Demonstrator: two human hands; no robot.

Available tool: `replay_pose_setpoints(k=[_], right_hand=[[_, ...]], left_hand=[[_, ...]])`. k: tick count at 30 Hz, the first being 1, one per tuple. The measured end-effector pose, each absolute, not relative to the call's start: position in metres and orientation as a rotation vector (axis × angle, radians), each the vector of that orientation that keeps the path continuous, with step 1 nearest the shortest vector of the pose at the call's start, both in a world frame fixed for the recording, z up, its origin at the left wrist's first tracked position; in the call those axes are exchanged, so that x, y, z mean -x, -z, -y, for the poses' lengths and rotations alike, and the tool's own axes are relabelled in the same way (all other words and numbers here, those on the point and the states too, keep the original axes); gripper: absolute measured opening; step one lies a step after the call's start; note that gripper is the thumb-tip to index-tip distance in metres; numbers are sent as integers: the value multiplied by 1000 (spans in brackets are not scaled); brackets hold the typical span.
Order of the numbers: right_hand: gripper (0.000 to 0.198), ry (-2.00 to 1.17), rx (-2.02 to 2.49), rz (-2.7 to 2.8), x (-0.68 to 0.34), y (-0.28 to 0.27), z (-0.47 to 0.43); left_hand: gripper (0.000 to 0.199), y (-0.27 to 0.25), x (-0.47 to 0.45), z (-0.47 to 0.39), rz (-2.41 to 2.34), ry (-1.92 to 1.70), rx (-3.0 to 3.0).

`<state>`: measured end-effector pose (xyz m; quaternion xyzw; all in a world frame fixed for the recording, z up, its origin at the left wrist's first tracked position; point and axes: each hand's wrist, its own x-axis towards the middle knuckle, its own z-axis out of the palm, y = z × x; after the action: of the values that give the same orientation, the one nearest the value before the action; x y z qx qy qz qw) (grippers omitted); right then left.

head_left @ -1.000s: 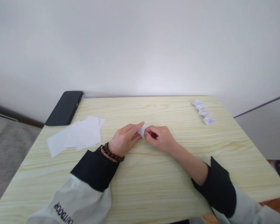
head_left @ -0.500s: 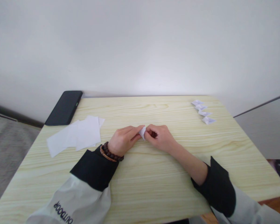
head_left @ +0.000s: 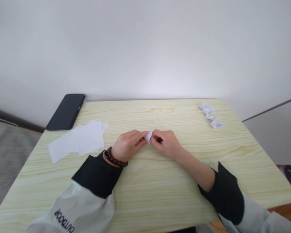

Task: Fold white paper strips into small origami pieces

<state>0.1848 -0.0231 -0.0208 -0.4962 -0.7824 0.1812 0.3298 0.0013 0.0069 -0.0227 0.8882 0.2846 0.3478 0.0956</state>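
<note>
Between my hands, just above or on the middle of the table, is a small folded piece of white paper (head_left: 148,137). My left hand (head_left: 128,145), with dark beads at the wrist, pinches its left side between thumb and fingers. My right hand (head_left: 166,142) grips the right side the same way, its fingers curled. Much of the paper is covered by the fingertips, so its full shape is hidden. Several small folded paper boats (head_left: 216,124) stand in a row at the table's back right.
Loose white paper sheets (head_left: 91,139) overlap on the left of the wood-grain table (head_left: 160,194). A dark phone (head_left: 66,112) lies at the back left corner. A white wall (head_left: 145,48) rises directly behind the table's far edge.
The fingers have shifted very slightly around the folded paper, and a little more of it shows. The whole view has drifted slightly; everything else stays in place.
</note>
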Motion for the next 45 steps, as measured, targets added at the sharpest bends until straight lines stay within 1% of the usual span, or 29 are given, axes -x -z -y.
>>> replay_pose_setpoints(k=[2, 5, 9, 12, 18, 26, 32, 37, 40, 45], right_hand=[[22, -421, 1284, 2049, -185, 22, 23], [22, -231, 1247, 2047, -187, 22, 22], [21, 49, 1158, 2064, -189, 21, 22], [21, 147, 1106, 2092, -188, 19, 23], [25, 195, 1137, 2120, -186, 19, 24], [18, 214, 1134, 2111, -187, 20, 23], [20, 187, 1138, 2095, -187, 20, 23], [23, 229, 1134, 2114, -187, 19, 23], [20, 237, 1125, 2118, -188, 20, 23], [10, 131, 1142, 2110, -189, 21, 24]], left_hand=[[22, 22, -1, -6, -902, -992, -2493], [30, 18, -3, -5, -967, -870, -2097], [34, 8, -8, -3, -740, -650, -1574], [36, 4, -10, -3, -687, -667, -1396], [40, 3, -9, -4, -701, -628, -1361], [29, 3, -10, -6, -736, -665, -1329], [38, 8, -10, -6, -710, -677, -1262], [33, 8, -8, -7, -730, -649, -1254], [28, 7, -8, -8, -734, -658, -1265], [28, 6, -9, -9, -746, -694, -1406]])
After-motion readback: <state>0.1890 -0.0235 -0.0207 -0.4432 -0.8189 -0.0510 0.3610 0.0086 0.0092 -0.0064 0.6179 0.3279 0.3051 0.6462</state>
